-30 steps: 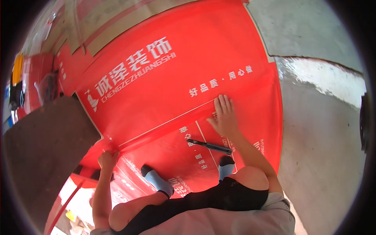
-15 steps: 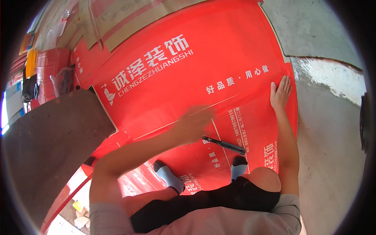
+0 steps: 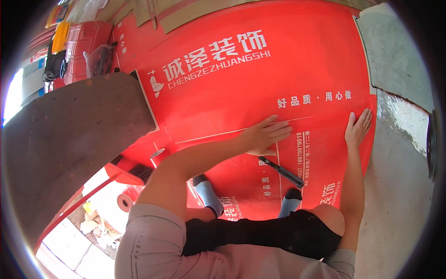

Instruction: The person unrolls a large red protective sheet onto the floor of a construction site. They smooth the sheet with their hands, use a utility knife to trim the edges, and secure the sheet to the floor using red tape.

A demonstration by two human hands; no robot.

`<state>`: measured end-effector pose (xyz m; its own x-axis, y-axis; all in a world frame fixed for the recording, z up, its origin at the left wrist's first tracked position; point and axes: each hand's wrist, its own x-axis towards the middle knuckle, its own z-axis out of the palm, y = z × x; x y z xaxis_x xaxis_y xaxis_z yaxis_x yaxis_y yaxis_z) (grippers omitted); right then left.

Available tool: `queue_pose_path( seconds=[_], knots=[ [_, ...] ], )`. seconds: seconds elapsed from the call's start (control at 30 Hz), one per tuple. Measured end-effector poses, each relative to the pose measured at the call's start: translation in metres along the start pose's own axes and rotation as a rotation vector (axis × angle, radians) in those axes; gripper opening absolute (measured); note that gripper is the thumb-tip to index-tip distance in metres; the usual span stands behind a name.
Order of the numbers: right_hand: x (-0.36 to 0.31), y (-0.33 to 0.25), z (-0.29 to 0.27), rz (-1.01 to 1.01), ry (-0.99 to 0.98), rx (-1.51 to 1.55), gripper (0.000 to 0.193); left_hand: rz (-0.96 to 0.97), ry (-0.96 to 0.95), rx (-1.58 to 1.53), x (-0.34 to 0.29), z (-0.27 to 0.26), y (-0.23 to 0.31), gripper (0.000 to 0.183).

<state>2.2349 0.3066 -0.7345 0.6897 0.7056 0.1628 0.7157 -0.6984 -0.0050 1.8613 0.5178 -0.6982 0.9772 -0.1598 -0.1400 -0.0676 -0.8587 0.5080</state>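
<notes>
A red printed floor protection sheet (image 3: 223,93) with white lettering covers the floor under me. My left hand (image 3: 267,136) lies flat on it, fingers stretched to the right, across the pale seam line where two pieces meet. My right hand (image 3: 357,129) presses flat near the sheet's right edge, fingers spread and pointing away. Neither hand holds anything. Just below my left hand, a slim black tool (image 3: 281,172), which looks like a utility knife, lies on the sheet near my feet.
A dark brown panel (image 3: 79,144) juts in at left. Below it are a broom (image 3: 130,169) with black bristles and a red roll (image 3: 124,202). A red case (image 3: 86,49) stands at the far left. Cardboard strips (image 3: 186,14) border the far side; bare concrete (image 3: 395,195) lies at right.
My left hand, blurred in motion before, now rests on the sheet farther to the right. My right hand stays flat near the edge. The whole view has shifted.
</notes>
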Motion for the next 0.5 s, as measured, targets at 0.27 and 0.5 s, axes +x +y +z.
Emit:
queue_pose_path(
  seconds=[0.27,0.5],
  knots=[
    [0.002,0.011,0.012,-0.031,-0.010,-0.046,0.071,-0.220,-0.141,0.155,-0.180,0.005,-0.022,0.074],
    [0.011,0.037,0.020,-0.118,-0.157,-0.169,0.074,-0.666,-0.033,0.088,-0.267,0.035,0.011,0.078]
  ],
)
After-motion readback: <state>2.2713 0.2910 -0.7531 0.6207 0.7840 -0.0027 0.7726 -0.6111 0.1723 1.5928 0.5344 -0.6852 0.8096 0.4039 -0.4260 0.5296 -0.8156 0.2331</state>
